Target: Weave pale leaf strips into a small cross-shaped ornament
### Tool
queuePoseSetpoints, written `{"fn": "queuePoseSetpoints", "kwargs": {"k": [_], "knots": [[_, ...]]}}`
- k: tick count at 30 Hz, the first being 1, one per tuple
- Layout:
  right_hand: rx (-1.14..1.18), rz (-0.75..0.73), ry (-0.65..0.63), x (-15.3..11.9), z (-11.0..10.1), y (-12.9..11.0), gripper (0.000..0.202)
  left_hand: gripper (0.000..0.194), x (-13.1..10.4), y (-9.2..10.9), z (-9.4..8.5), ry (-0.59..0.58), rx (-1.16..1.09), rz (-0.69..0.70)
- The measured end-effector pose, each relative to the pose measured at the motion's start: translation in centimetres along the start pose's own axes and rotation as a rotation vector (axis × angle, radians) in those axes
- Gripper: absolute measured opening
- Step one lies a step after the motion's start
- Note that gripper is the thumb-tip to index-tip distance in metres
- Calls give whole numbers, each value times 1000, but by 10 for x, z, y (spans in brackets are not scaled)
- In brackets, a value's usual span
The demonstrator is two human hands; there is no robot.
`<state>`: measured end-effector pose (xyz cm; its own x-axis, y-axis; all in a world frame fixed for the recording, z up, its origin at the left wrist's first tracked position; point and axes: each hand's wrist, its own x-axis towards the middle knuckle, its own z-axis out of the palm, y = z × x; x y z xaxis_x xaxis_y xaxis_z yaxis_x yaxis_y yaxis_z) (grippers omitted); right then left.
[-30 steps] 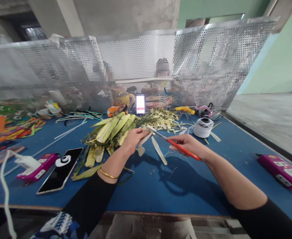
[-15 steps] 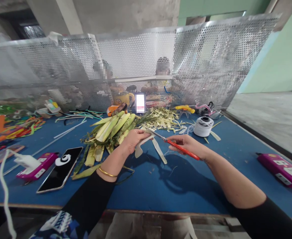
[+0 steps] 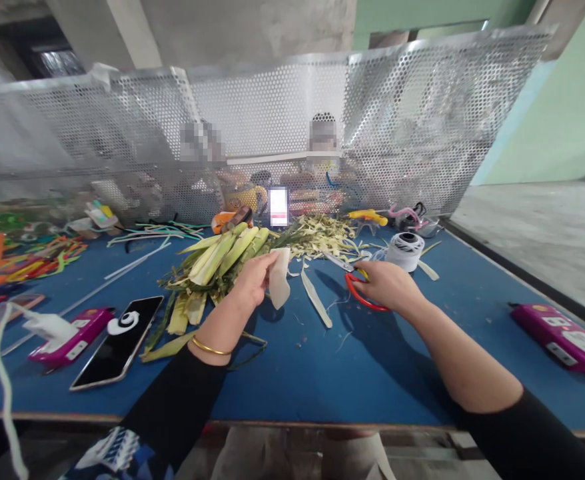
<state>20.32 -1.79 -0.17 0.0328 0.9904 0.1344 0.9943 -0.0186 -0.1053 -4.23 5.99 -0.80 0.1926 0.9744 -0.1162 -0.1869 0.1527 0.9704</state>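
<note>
My left hand [image 3: 256, 277] pinches a pale, flat piece of corn husk [image 3: 280, 280], which hangs from the fingertips. In my right hand [image 3: 385, 283] is a pair of scissors with red handles [image 3: 365, 297], low over the table. Their metal blades [image 3: 336, 260] point away to the left, towards the husk scraps; whether they touch the table I cannot tell. Between the hands lies a narrow husk strip [image 3: 316, 297]. Just left of my left hand is a heap of green and yellow corn husks [image 3: 222, 260].
Beyond the hands lies a pile of husk shreds [image 3: 322, 235]. A spool of white thread [image 3: 405, 250] stands behind my right hand, near a yellow glue gun [image 3: 368, 217]. Purple power strips [image 3: 562, 337] and a phone [image 3: 120, 343] lie at the sides. A perforated metal screen [image 3: 272, 113] stands at the back.
The scissors have come away from the husk piece and moved right and lower with my right hand. My left hand has turned the husk piece upright. The narrow strip now lies apart from it.
</note>
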Motion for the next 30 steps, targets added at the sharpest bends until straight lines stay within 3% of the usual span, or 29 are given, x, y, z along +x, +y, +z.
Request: {"fn": "queuePoseSetpoints", "kwargs": {"k": [3, 8, 10, 13, 14, 16, 20, 24, 26, 30], "knots": [[-166, -30, -104, -3, 1, 1, 30, 4, -4, 0, 4, 19, -65, -108], [-170, -54, -147, -7, 0, 0, 25, 14, -29, 3, 26, -105, -105, -111], [22, -67, -59, -8, -1, -4, 25, 16, -40, 2, 35, -124, -121, -114], [713, -213, -21, -12, 4, -20, 32, 22, -49, -1, 44, -148, -168, -113], [957, -289, -107, -14, 7, -27, 35, 23, -50, -2, 45, -137, -192, -103], [1210, -327, -293, -21, 11, -42, 38, 24, -47, -4, 45, -91, -219, -73], [1337, -184, -563, -36, 8, -54, 39, 22, -36, -6, 39, 35, -216, -22], [1270, -262, -979, -38, -6, -41, 44, 20, -32, -7, 37, 58, -161, -29], [1187, -239, -924, -32, -6, -34, 47, 22, -35, -9, 39, 30, -115, -29], [1281, 8, -281, -18, 5, -31, 38, 27, -44, -14, 46, -118, -26, -36]]}}
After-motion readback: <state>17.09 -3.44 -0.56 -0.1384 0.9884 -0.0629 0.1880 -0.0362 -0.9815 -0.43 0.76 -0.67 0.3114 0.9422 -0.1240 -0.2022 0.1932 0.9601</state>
